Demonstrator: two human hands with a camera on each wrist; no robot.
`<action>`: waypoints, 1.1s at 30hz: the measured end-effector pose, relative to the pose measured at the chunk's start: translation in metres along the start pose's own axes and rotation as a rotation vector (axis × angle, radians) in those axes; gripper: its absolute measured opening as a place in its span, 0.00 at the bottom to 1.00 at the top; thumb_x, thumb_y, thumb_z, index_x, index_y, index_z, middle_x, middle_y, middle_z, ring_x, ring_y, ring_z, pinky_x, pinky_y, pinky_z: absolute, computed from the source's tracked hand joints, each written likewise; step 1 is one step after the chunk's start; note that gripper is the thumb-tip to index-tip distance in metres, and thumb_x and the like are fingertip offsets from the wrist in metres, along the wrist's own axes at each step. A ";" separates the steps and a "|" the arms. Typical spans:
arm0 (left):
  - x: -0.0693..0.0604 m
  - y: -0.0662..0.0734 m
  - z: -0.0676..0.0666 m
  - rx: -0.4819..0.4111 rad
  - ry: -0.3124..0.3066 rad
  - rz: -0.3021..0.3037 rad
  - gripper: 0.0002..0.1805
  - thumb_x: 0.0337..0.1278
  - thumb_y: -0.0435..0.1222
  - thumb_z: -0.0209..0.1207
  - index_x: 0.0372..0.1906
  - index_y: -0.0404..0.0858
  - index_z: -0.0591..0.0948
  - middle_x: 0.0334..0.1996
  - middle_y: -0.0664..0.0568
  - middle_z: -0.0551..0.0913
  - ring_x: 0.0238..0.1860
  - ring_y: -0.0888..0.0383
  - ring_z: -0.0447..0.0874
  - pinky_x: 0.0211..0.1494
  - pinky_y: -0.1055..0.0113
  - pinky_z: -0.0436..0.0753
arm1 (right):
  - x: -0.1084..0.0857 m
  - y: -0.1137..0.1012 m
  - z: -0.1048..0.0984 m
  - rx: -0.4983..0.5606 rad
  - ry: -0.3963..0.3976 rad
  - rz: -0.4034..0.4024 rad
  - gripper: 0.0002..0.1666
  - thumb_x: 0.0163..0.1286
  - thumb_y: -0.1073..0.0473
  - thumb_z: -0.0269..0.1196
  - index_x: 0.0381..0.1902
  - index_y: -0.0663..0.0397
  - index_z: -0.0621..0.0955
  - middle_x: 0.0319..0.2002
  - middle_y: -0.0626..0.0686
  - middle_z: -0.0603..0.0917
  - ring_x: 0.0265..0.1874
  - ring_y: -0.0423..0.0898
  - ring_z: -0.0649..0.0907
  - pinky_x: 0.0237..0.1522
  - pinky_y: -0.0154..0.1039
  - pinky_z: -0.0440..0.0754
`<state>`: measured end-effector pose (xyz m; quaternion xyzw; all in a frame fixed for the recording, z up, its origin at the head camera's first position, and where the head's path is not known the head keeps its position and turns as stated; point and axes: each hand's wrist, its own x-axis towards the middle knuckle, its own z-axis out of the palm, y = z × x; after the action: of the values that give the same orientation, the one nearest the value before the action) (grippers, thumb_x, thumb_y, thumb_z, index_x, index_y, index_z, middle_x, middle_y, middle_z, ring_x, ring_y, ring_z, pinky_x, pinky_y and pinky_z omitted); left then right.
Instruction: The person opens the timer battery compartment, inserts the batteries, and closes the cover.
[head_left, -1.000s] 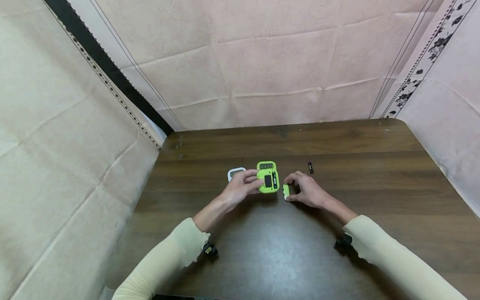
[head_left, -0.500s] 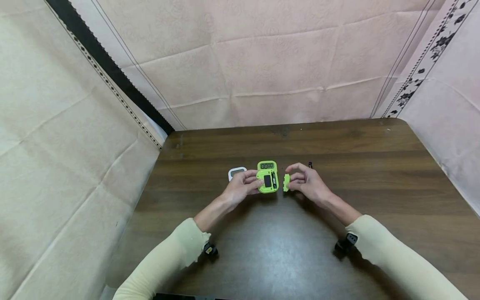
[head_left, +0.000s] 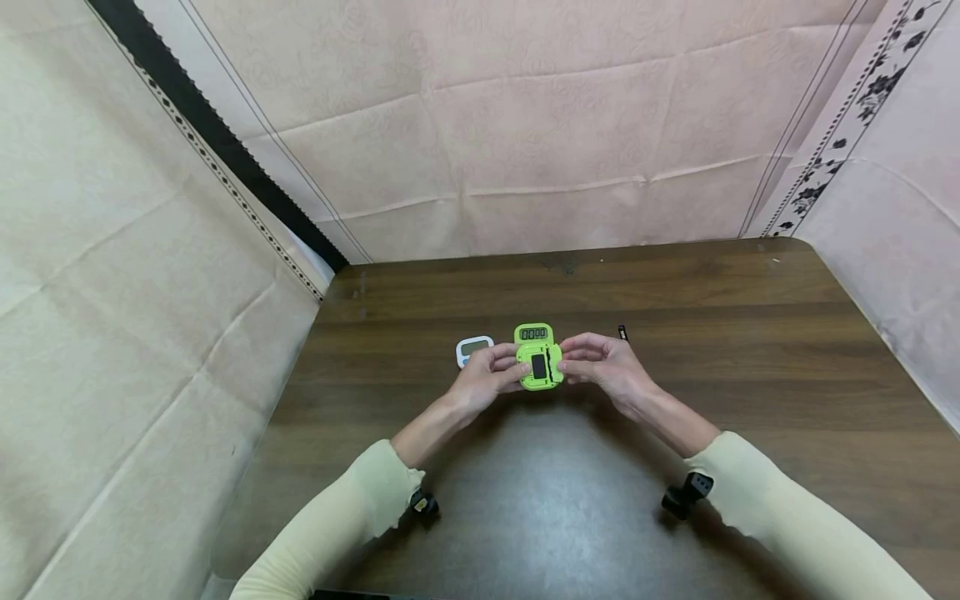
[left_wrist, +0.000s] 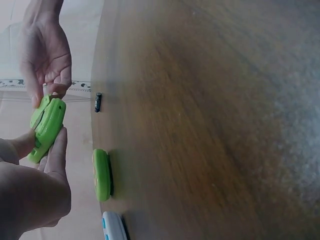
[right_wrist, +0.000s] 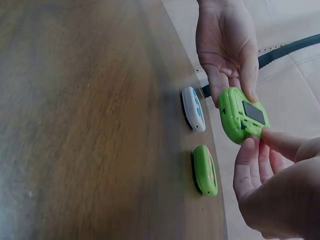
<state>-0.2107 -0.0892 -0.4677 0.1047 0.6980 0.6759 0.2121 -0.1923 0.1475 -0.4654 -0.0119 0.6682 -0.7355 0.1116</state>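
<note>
My left hand (head_left: 480, 379) grips a green digital timer (head_left: 539, 367) by its left side, its back with a dark rectangle facing up. At its right edge my right hand (head_left: 611, 372) pinches a small green battery cover (head_left: 556, 357) between thumb and fingers, against the battery slot. Whether the cover is seated cannot be told. Beyond it, a second green timer (head_left: 534, 333) lies on the table with its display showing; the held timer hides its lower part in the head view. In the right wrist view the second timer (right_wrist: 205, 170) shows whole.
A white timer (head_left: 475, 345) with blue buttons lies behind my left hand. A black battery (head_left: 623, 333) lies beyond my right hand, partly hidden by it. The wooden table (head_left: 570, 500) ends at pale cloth (head_left: 555, 150) hanging at the back and sides.
My right hand has turned the battery cover and moved it left, from beside the held timer onto its right edge. The left hand and timer have barely shifted.
</note>
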 end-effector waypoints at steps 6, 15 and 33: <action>-0.001 0.000 0.001 0.013 0.013 -0.009 0.22 0.78 0.27 0.59 0.70 0.26 0.74 0.60 0.33 0.84 0.56 0.47 0.88 0.59 0.57 0.89 | -0.002 0.000 0.009 -0.023 0.077 0.016 0.13 0.69 0.74 0.71 0.49 0.75 0.82 0.37 0.56 0.90 0.32 0.45 0.88 0.42 0.43 0.92; 0.000 0.003 0.006 -0.003 0.037 0.006 0.22 0.76 0.26 0.60 0.69 0.26 0.75 0.58 0.32 0.86 0.54 0.49 0.89 0.58 0.57 0.89 | -0.005 -0.004 0.013 -0.048 0.098 0.068 0.13 0.70 0.71 0.71 0.48 0.74 0.82 0.36 0.57 0.89 0.32 0.49 0.88 0.41 0.43 0.93; -0.001 0.005 0.004 -0.012 -0.051 0.040 0.25 0.75 0.25 0.60 0.72 0.26 0.73 0.61 0.31 0.83 0.58 0.45 0.87 0.59 0.57 0.89 | -0.002 -0.010 -0.014 0.056 -0.096 0.235 0.28 0.73 0.68 0.70 0.66 0.77 0.77 0.44 0.55 0.91 0.39 0.46 0.89 0.54 0.43 0.90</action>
<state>-0.2087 -0.0861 -0.4627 0.1347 0.6859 0.6814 0.2170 -0.1940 0.1625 -0.4570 0.0344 0.6380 -0.7345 0.2289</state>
